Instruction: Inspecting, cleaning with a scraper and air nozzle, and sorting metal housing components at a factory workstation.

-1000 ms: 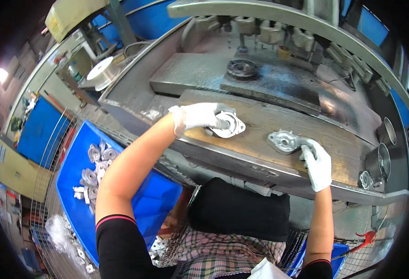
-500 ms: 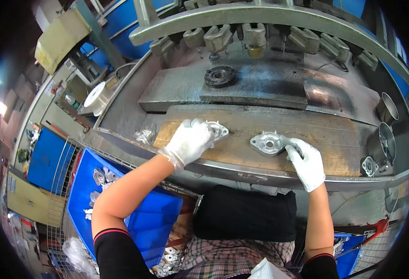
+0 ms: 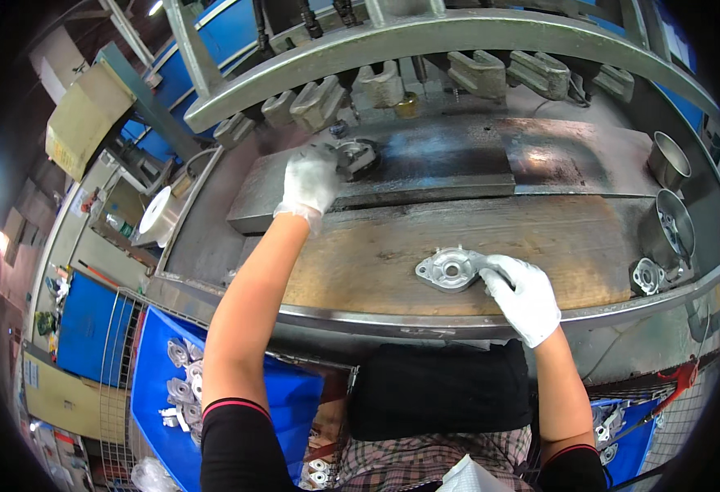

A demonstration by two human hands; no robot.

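Observation:
My left hand point(image 3: 311, 176), in a white glove, reaches far forward over the dark metal plate. Its fingers are closed on a silver metal casting point(image 3: 358, 153), which is at the round black fixture point(image 3: 370, 169); the glove hides part of the casting, and I cannot tell if it is fully seated. My right hand point(image 3: 525, 299), also gloved in white, pinches the right end of a second silver casting point(image 3: 450, 269). That one has a round hole in the middle and ears at its ends, and lies over the brown board point(image 3: 360, 246).
A grey metal frame with several clamp blocks point(image 3: 476, 74) spans the bench above the plate. Two metal cups point(image 3: 670, 160) and another casting point(image 3: 647, 276) stand at the right. Blue bins with castings, one a large bin point(image 3: 282, 402), sit below the bench's front edge.
My left hand has carried its casting forward from the board to the black fixture. The right hand keeps its grip on the other casting. The whole view has shifted a little.

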